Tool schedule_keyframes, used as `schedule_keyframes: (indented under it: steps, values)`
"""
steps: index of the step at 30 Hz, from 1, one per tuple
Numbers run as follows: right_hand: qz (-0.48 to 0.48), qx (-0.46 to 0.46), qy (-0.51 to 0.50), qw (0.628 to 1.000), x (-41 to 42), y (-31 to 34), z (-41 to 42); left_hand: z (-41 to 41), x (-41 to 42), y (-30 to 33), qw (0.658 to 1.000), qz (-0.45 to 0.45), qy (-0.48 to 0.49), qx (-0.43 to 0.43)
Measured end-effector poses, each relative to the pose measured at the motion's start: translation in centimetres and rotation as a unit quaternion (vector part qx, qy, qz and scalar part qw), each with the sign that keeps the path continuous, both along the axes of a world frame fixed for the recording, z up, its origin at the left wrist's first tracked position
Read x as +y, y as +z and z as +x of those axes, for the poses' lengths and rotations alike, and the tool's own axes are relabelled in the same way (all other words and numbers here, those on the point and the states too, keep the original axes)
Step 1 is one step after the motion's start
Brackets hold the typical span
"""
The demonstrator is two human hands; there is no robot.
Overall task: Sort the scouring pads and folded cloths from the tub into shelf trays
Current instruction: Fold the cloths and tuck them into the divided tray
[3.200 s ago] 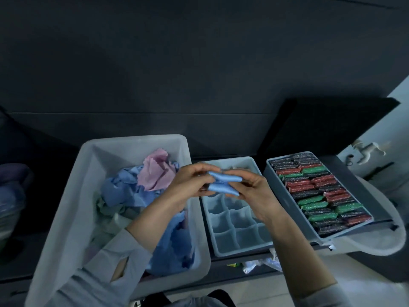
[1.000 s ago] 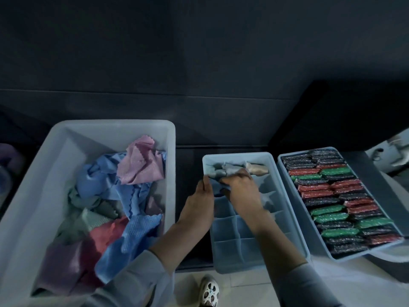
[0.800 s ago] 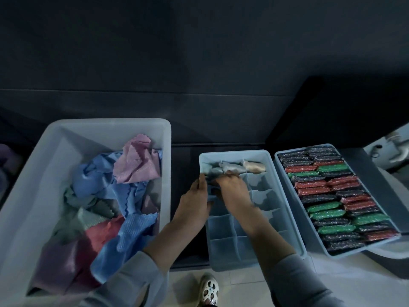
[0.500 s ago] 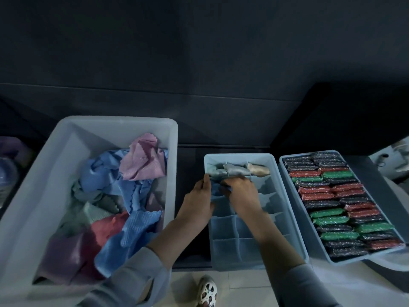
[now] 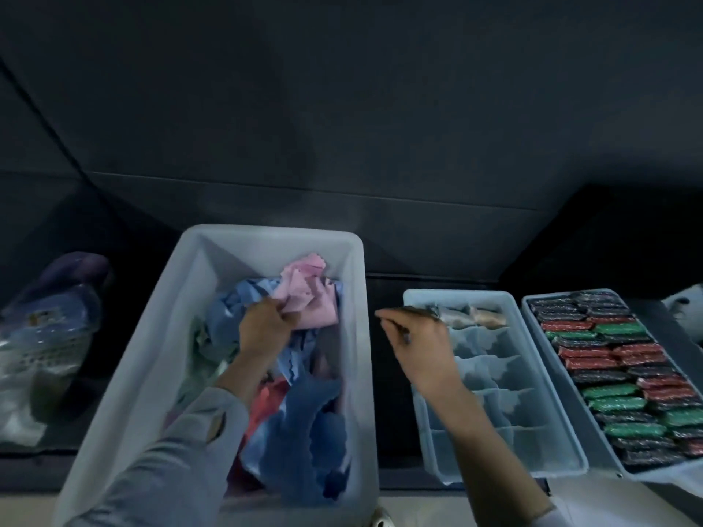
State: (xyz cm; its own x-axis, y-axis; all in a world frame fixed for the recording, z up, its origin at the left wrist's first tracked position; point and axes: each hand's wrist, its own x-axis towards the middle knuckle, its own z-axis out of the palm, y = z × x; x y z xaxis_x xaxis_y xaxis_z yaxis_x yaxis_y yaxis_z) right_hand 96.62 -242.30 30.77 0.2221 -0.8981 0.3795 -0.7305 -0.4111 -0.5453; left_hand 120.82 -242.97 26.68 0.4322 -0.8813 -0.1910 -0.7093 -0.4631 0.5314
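My left hand is reaching into the tub, fingers curling around a pink cloth atop the loose cloths. My right hand is hovering, blurred, fingers relaxed and holding nothing, at the near-left edge of the divided tray. Folded cloths are lying in its far row; scouring pads are filling the right tray.
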Motion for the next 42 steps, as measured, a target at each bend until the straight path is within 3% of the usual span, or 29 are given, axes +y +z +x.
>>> schedule_keyframes:
  steps: [3, 7, 12, 16, 20, 23, 28, 33, 38, 42]
  values:
    - [0.01, 0.0, 0.01, 1.0, 0.1, 0.6, 2.1, 1.0, -0.7, 0.8, 0.995, -0.089, -0.05, 0.013]
    - [0.061, -0.012, 0.003, 0.998, -1.8, 3.4, 3.3, 2.1, -1.6, 5.3, 0.962, -0.229, -0.145, 0.044]
    - [0.204, -0.143, 0.175, 0.953, -3.4, 11.6, 5.2, 3.4, -1.3, 14.5, 0.906, -0.255, -0.331, 0.073]
    - [0.277, -0.177, 0.246, 0.912, -4.0, 16.6, 6.7, 3.0, -1.1, 20.5, 0.877, -0.264, -0.375, 0.139]
    - [0.272, -0.2, 0.206, 0.919, -4.2, 19.0, 5.5, 3.5, -1.5, 24.1, 0.863, -0.304, -0.357, 0.188]
    - [0.251, -0.153, 0.188, 0.937, -4.1, 20.1, 3.3, 4.1, -1.9, 25.4, 0.865, -0.344, -0.306, 0.199]
    - [0.261, -0.147, 0.15, 0.942, -3.8, 20.2, -0.3, 4.7, -2.2, 25.4, 0.857, -0.383, -0.206, 0.274]
    - [0.211, -0.176, 0.072, 0.959, -4.2, 19.4, -1.6, 3.7, -2.2, 24.9, 0.85, -0.386, -0.177, 0.312]
    - [0.14, -0.084, 0.007, 0.987, -4.4, 18.5, -2.1, 3.1, -2.6, 24.6, 0.838, -0.424, -0.12, 0.321]
    - [0.08, -0.263, -0.022, 0.961, -4.1, 19.6, -2.0, 3.4, -3.1, 24.0, 0.85, -0.444, -0.103, 0.266]
